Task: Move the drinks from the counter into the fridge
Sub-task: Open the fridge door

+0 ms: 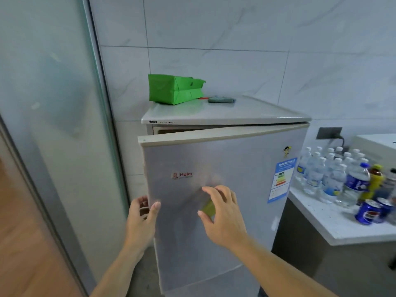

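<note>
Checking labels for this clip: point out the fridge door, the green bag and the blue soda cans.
fridge door [225, 159], head view, bare front panel
green bag [173, 88], head view, its side
blue soda cans [367, 212], head view, nearest can's side

The silver fridge door [214, 189] stands only slightly ajar, leaving a narrow gap along its top and left edge, too slim for a hand holding a drink. A frosted glass partition [53, 125] crowds the left side. On the white speckled counter [334, 224], clear water bottles [321, 174] pack tightly; two blue cans [372, 211] stand in front, openly reachable.
</note>
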Demonstrator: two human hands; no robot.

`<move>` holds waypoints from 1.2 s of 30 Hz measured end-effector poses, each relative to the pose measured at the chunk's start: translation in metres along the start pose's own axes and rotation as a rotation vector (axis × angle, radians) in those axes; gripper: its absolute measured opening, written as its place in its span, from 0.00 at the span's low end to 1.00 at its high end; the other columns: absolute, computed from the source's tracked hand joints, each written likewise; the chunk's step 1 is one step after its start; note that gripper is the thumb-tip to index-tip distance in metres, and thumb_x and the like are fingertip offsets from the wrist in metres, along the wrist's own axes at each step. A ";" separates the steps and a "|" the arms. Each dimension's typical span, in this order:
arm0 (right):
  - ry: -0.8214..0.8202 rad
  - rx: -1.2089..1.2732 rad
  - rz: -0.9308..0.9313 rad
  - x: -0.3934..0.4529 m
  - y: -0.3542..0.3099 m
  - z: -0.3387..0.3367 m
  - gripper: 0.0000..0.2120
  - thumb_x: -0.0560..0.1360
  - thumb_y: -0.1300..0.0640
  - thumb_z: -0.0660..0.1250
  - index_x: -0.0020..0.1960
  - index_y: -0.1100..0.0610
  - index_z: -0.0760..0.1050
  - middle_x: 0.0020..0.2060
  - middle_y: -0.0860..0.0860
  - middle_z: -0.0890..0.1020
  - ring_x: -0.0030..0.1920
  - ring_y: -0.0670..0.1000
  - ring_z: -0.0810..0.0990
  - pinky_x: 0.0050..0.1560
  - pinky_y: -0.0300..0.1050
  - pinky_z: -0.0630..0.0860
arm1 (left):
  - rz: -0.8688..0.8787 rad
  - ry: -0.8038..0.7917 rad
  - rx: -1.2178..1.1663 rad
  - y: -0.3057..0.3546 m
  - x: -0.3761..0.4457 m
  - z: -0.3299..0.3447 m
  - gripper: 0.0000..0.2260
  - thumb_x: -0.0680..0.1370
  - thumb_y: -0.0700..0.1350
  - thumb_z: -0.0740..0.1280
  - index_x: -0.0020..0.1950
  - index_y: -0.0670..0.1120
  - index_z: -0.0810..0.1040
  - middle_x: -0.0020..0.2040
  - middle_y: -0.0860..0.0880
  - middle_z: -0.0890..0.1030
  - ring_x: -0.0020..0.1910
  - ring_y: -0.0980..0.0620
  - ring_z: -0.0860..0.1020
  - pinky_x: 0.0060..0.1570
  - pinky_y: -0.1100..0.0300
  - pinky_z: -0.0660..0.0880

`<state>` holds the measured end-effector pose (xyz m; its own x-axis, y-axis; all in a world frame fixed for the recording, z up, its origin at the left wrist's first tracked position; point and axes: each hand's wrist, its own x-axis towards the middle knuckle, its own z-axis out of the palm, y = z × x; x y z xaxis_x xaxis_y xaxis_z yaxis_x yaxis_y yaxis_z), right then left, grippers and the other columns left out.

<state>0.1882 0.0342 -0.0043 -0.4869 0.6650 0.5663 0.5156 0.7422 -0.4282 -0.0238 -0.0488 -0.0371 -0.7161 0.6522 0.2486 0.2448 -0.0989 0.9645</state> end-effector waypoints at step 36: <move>0.661 0.446 0.615 -0.340 0.217 -0.272 0.12 0.75 0.36 0.56 0.53 0.41 0.69 0.44 0.55 0.72 0.39 0.46 0.71 0.42 0.31 0.69 | 0.115 -0.557 0.155 0.078 -0.432 0.231 0.22 0.72 0.47 0.71 0.63 0.62 0.74 0.56 0.60 0.78 0.47 0.55 0.81 0.45 0.69 0.76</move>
<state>0.6572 -0.0540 -0.0986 0.3342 0.8637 0.3774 0.1692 0.3389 -0.9255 0.4561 -0.1648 -0.0895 -0.2383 0.9445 0.2262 0.4234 -0.1086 0.8994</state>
